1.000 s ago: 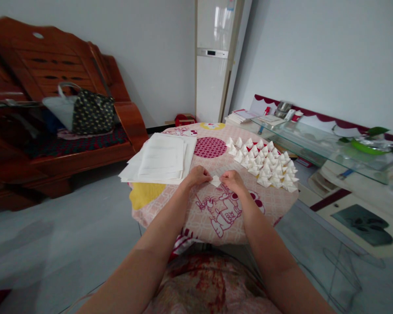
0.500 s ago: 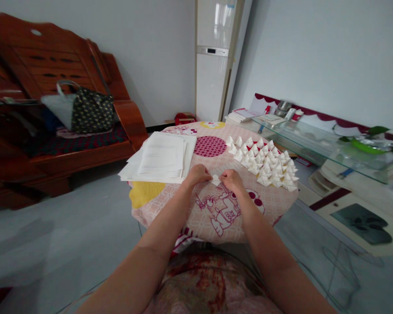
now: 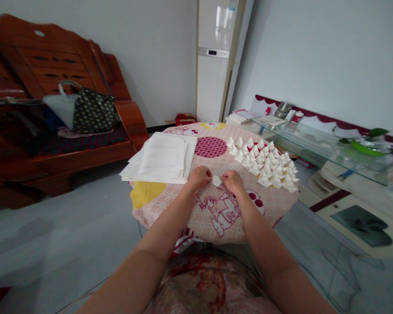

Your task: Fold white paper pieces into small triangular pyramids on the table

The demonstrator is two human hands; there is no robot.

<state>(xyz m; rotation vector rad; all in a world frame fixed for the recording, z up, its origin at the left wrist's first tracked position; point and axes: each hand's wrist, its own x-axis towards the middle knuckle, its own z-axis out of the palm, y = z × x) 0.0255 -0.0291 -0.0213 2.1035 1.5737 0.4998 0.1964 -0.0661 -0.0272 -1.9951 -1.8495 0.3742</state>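
My left hand [image 3: 199, 175] and my right hand [image 3: 232, 180] rest close together on a round table covered with a pink cartoon cloth [image 3: 216, 209]. Both pinch a small piece of white folded paper [image 3: 216, 180] between their fingertips. Just behind my left hand lies a stack of white paper sheets [image 3: 162, 158]. To the right of my right hand, several small white folded paper triangles [image 3: 265, 163] sit in rows on the cloth.
A red wooden sofa [image 3: 52, 113] with a dotted handbag [image 3: 91, 111] stands at the left. A tall white air conditioner [image 3: 214, 61] fills the corner. A glass-topped shelf [image 3: 314, 139] with books, cups and a green plant runs along the right.
My two hands have stayed pinched on the small paper, shifting only slightly. The view has drifted a little.
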